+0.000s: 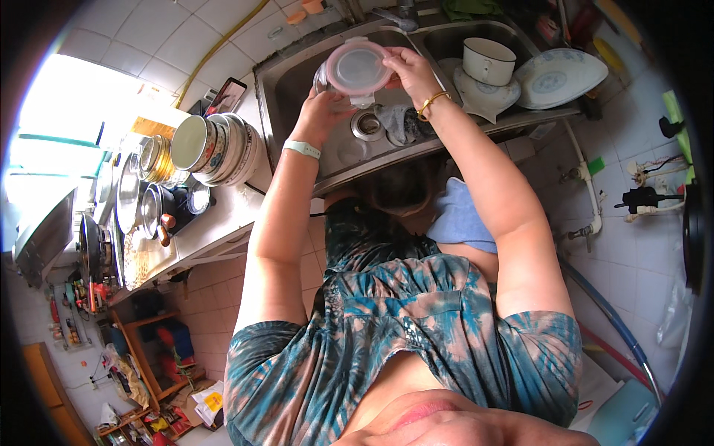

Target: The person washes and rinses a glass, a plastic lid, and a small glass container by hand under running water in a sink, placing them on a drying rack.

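Note:
Over the left basin of a steel double sink (290,83), both hands hold a clear food container (322,81) with a pink-rimmed lid (357,67). My left hand (323,117) grips the container's near left side. At the lid's right edge, my right hand (410,69) pinches the pink rim. Whether the lid is fastened all round cannot be told; one clip hangs out at the near side. Below them in the basin are the drain strainer (367,124) and a grey cloth (397,122). A faucet (396,19) stands behind the basins.
Right of the hands, a white enamel pot (488,61) rests on a dish (485,95) beside a patterned oval plate (560,78). Stacked bowls (215,148), glass bowls (153,159) and a phone (227,96) lie on the left counter. A blue cloth (463,217) hangs below the sink's front edge.

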Motion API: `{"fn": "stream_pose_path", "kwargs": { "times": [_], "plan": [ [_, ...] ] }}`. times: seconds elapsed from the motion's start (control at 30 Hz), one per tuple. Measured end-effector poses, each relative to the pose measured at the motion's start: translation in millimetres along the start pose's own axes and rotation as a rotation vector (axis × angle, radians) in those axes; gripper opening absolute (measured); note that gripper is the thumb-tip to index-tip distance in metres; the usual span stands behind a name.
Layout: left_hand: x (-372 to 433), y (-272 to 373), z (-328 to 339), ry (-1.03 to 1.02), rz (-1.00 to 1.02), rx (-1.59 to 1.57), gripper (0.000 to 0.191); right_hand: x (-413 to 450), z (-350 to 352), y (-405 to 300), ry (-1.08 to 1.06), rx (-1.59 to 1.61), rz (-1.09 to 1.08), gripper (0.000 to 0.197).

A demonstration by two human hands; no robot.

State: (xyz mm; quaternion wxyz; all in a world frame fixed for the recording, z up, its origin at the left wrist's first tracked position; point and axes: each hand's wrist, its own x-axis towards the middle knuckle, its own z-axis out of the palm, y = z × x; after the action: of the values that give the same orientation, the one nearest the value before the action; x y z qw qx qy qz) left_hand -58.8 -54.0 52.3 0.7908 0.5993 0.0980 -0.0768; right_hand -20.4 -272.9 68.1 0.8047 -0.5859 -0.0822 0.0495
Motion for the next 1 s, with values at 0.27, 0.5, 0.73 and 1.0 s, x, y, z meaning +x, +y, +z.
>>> {"fn": "stream_pose_path", "kwargs": {
  "times": [0.27, 0.5, 0.73, 1.0],
  "plan": [
    [-3.0, -1.0, 17.2, -0.1, -0.059, -0.066, 0.038, 15.4, 2.6, 38.0, 0.149, -0.301, -0.318, 0.031],
    [-15.7, 3.3, 23.2, -0.213, -0.026, -0.101, 0.038, -0.7, 7.3, 11.4, 0.025, -0.184, 0.161, 0.035],
    [-17.0, 8.5, 19.8, -0.429, -0.01, -0.415, 0.043, 4.5, -0.7, 14.5, -0.037, -0.057, 0.17, 0.036],
    [-23.0, 5.4, 43.3, -0.102, 0.165, -0.188, 0.05, 8.3, -3.0, 30.6, -0.099, -0.312, -0.11, 0.04]
  ]
}}
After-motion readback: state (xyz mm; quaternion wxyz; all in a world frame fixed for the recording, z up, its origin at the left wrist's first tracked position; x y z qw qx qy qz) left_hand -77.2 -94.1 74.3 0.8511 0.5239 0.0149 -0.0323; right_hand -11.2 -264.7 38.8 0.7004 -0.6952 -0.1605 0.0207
